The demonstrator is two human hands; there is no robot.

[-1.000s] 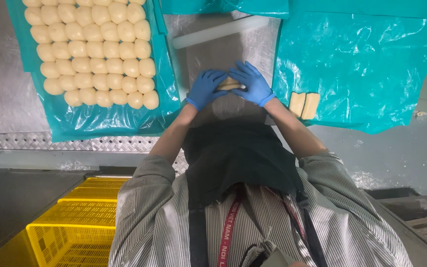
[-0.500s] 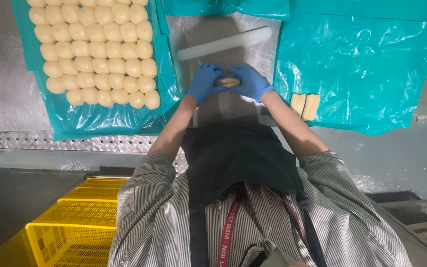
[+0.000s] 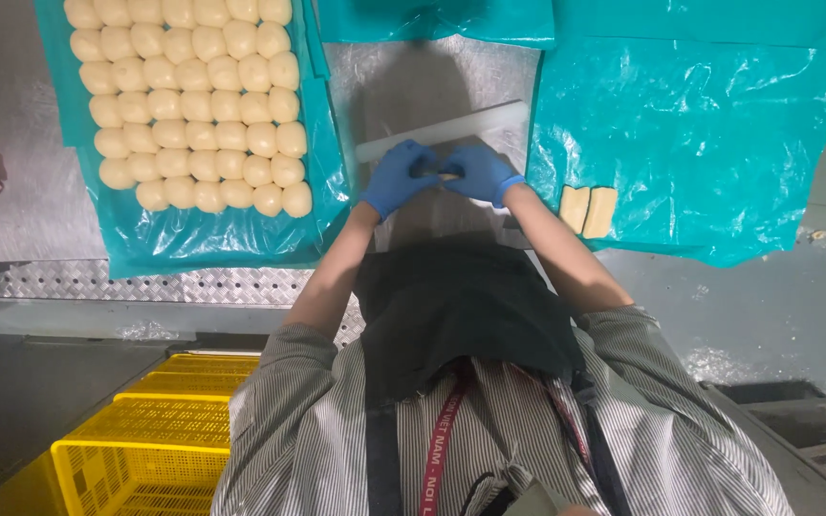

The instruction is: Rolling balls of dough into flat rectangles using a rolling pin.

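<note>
a small pale piece of dough (image 3: 446, 176) sits between the two blue-gloved hands, low over the bare metal strip of the table (image 3: 413, 76) that runs between two teal sheets. only a sliver of it shows. the left hand (image 3: 396, 178) curls in from one side and the right hand (image 3: 482, 173) from the other, their fingers bent around the piece and pressed against it, fingertips nearly meeting above it. just beyond the hands a long white bar (image 3: 446, 130) lies slanted across the metal strip. to the right, two flat pale dough strips (image 3: 588, 210) lie side by side, touching, on the near left corner of a crinkled teal plastic sheet (image 3: 700, 143). to the left, rows of round dough balls (image 3: 193, 100) are packed close together on another teal-lined tray (image 3: 193, 244). nearer the person, below the table edge, a yellow plastic crate (image 3: 136, 449) stands on the floor. the person wears a striped shirt, a dark apron and a red lanyard.
</note>
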